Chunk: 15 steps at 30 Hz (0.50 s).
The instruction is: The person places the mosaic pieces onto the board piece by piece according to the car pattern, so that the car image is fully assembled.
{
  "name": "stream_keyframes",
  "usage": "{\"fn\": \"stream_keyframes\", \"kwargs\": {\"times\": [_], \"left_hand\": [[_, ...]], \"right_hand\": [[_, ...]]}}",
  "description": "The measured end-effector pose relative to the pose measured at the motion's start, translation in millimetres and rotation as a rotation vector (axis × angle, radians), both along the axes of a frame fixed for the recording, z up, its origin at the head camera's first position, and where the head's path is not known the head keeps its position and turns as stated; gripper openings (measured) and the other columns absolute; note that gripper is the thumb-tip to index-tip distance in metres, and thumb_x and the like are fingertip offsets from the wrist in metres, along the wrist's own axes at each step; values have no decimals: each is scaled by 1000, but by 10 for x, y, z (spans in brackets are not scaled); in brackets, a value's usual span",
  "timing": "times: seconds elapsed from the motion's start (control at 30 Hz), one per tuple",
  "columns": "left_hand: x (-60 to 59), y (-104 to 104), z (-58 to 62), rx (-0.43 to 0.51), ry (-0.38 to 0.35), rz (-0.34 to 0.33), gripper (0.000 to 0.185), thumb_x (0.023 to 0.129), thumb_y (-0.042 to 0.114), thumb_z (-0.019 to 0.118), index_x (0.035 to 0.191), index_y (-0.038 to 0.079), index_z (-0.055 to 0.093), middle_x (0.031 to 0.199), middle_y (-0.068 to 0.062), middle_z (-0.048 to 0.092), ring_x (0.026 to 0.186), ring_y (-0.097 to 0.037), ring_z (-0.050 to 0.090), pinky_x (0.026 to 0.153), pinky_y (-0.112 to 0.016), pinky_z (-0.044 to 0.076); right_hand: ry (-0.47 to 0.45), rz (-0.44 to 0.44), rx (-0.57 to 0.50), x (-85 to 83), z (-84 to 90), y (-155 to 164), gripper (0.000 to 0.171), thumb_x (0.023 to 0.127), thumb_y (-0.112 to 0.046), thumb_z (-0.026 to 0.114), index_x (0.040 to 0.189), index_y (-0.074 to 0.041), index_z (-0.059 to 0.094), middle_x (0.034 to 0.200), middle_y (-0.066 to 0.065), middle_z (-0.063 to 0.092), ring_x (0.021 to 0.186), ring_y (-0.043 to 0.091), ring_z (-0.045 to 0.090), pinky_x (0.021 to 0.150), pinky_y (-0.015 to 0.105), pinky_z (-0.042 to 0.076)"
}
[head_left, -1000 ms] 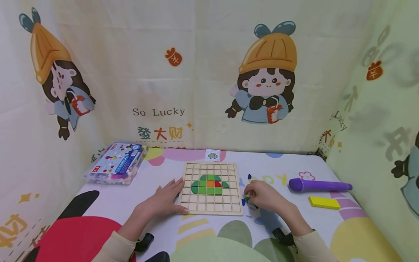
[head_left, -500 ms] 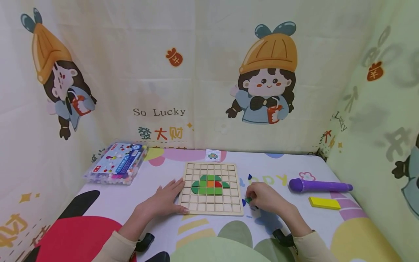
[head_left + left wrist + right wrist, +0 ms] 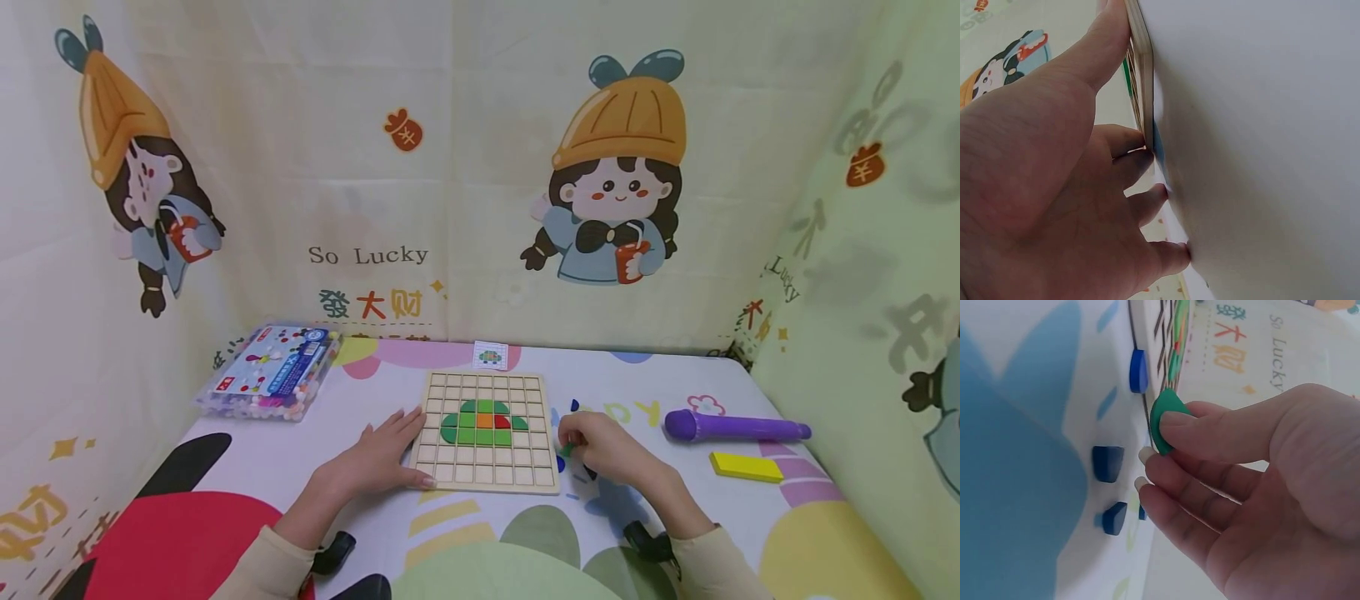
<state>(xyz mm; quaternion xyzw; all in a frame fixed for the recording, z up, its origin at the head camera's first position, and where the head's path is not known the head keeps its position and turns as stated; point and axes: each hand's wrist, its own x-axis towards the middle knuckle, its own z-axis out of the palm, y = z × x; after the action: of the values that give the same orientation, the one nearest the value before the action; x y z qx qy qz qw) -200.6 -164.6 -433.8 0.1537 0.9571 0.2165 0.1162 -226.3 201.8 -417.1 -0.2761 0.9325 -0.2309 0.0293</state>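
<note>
My left hand (image 3: 378, 454) rests along the left edge of a wooden grid board (image 3: 487, 477), with its fingers spread and its thumb at the near corner. In the left wrist view, the thumb and fingertips touch the board's side and the tabletop. Green tiles (image 3: 465, 436), an orange tile (image 3: 484, 421) and a red tile (image 3: 502, 422) fill the middle squares. Just right of the board, my right hand (image 3: 603, 446) pinches a green round-edged tile (image 3: 1166, 419) between thumb and fingers. Several blue tiles (image 3: 1108, 464) lie on the table beside that hand.
A small pattern card (image 3: 490, 356) lies behind the board. At the back left is a clear plastic box (image 3: 270, 367) of beads. A purple microphone-shaped object (image 3: 735, 427) and a yellow block (image 3: 746, 467) lie to the right. Printed cloth walls (image 3: 465, 208) surround the table.
The green tile has tilted in my right hand's pinch, and that hand has shifted slightly. My left hand stays against the board, and the tiles on it have not changed.
</note>
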Motion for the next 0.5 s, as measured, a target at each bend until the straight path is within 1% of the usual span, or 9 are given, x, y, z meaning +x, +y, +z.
{"fn": "stream_keyframes", "kwargs": {"times": [0.13,0.23,0.37,0.5], "left_hand": [[-1,1,4,1,-4,6,107,74,60,78,156,10,31,165,-7,27,154,-38,18,114,-76,12],[-1,-2,5,-1,-5,7,107,74,60,78,156,10,30,165,-6,26,154,-38,18,114,-76,12],[-7,-4,2,-3,0,0,106,75,59,78,157,10,30,166,-6,26,154,-38,18,115,-75,12],[-2,-1,3,2,-8,1,106,75,59,78,156,10,30,166,-6,26,154,-38,18,115,-75,11]], "right_hand": [[25,12,-13,-35,15,-38,26,78,11,65,83,-15,65,70,-7,51,69,9,46,62,23,39],[15,25,-43,-63,12,-89,24,80,10,65,85,-14,67,71,-6,51,69,9,46,62,23,39],[-4,38,-93,-99,-18,-174,25,82,11,63,89,-12,69,77,-3,56,72,9,48,64,22,42],[-26,51,-131,-125,-52,-262,26,84,11,62,92,-12,70,85,-3,63,76,9,52,69,22,48]]}}
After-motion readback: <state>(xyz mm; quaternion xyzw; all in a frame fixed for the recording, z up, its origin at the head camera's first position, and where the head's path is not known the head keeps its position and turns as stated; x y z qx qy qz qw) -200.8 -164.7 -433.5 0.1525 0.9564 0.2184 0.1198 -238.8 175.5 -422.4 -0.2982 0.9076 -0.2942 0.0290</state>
